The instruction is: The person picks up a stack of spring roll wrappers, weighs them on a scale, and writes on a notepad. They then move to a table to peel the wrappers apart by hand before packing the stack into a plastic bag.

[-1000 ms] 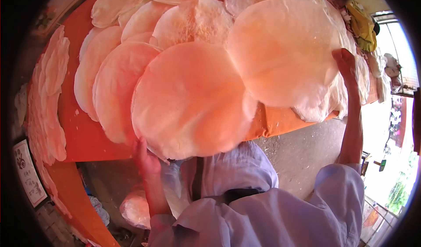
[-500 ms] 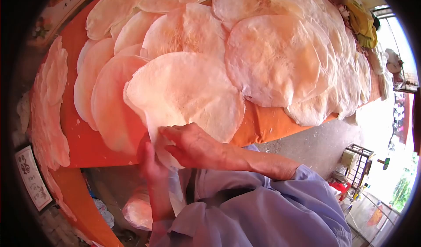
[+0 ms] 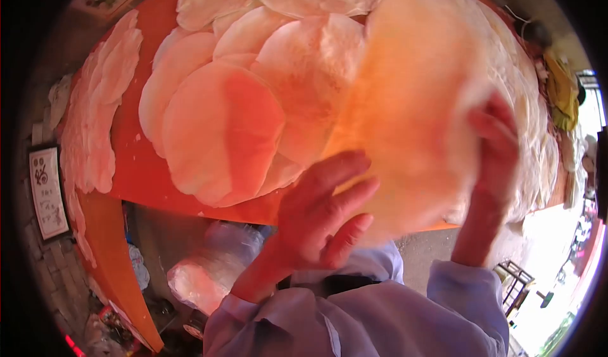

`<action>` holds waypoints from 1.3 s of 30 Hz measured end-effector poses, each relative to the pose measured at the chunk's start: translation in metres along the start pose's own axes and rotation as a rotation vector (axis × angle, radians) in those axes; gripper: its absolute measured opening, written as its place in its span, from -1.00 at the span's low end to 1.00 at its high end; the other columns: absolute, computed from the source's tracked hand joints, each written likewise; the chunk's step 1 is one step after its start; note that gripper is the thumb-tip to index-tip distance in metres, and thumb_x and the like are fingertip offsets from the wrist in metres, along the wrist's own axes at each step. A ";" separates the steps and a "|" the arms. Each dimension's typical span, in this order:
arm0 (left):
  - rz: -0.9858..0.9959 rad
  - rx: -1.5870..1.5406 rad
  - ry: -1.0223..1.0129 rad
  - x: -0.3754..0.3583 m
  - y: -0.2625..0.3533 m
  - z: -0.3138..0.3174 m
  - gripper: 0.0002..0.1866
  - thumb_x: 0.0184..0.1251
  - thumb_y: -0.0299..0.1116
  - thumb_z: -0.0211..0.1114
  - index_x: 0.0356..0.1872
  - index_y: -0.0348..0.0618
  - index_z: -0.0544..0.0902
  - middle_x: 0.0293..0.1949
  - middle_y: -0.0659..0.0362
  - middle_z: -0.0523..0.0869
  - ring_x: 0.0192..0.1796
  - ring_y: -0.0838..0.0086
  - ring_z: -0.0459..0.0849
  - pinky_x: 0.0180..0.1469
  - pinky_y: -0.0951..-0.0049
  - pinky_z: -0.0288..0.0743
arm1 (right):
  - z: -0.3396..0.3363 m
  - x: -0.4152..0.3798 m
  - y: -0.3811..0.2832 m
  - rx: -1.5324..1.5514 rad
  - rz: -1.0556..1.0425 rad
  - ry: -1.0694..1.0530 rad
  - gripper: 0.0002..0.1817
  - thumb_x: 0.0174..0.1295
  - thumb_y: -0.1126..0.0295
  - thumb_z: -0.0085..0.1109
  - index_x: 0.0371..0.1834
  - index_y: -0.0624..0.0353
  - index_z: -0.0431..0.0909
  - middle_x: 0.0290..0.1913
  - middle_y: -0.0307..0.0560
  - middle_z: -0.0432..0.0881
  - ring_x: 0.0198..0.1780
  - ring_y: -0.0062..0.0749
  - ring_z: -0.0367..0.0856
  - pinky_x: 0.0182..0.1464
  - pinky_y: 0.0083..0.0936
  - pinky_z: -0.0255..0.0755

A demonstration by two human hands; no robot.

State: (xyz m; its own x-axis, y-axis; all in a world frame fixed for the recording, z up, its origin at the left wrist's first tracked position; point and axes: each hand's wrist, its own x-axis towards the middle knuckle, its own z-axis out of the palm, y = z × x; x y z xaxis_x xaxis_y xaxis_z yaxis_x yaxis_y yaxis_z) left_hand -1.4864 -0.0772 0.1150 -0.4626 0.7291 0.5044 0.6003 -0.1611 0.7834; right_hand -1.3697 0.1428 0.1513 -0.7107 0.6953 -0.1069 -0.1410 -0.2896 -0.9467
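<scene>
A large, thin, round flatbread [image 3: 405,103], blurred by motion, is lifted over the right-hand piles. My right hand [image 3: 494,135] pinches it near its right edge, fingers curled and a little smeared. My left hand [image 3: 326,208] is at its lower left edge, fingers spread and not gripping. Left of the lifted piece, a flatbread [image 3: 209,129] lies flat on top of several overlapping ones, with a darker pink patch on its right half.
The orange-covered table [image 3: 158,183] carries a stack of flatbreads [image 3: 98,103] along its left side. Below the front edge are clear plastic-wrapped bundles [image 3: 202,281]. A framed sign [image 3: 48,192] stands at far left, and a yellow cloth [image 3: 560,94] hangs at far right.
The flatbread that both hands held at the front edge has moved up and right and is spread out. My left hand has released it and opened; my right hand has swung right.
</scene>
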 end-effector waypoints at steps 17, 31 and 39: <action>-0.496 0.723 0.007 -0.134 -0.145 -0.068 -0.77 0.04 -0.52 0.28 -0.22 -0.29 0.59 -0.33 0.02 0.61 -0.24 0.13 0.63 -0.16 0.16 0.52 | -0.010 0.031 -0.043 -0.109 -0.122 0.204 -0.63 0.25 0.56 0.11 0.14 0.29 0.51 -0.05 -0.14 0.66 -0.07 -0.53 0.63 -0.03 -0.63 0.50; -0.649 0.336 0.424 -0.055 -0.074 -0.332 -0.66 0.34 -0.43 0.26 0.11 -0.32 0.58 -0.01 0.14 0.69 -0.03 0.50 0.65 0.07 0.46 0.51 | -0.091 -0.050 0.131 -0.938 -0.099 0.423 -0.46 0.19 0.58 0.23 0.28 0.18 0.40 -0.16 -0.13 0.62 -0.20 -0.53 0.58 -0.15 -0.63 0.52; -0.490 0.008 0.860 -0.051 -0.044 -0.385 -0.50 0.36 -0.41 0.20 0.30 -0.29 0.40 0.25 -0.01 0.49 0.21 0.22 0.53 0.27 0.18 0.42 | 0.110 -0.032 0.228 -1.442 -0.611 -0.469 -0.44 -0.12 0.43 0.26 0.07 0.30 0.49 0.03 0.20 0.47 0.16 0.08 0.40 0.18 -0.07 0.30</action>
State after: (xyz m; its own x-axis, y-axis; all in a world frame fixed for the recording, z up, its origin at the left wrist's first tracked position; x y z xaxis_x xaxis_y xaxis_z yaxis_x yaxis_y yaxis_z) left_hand -1.7404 -0.3636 0.1946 -0.9755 -0.0177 0.2194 0.2187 0.0361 0.9751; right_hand -1.4547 -0.0172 -0.0278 -0.9672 0.1426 0.2101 0.0686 0.9435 -0.3242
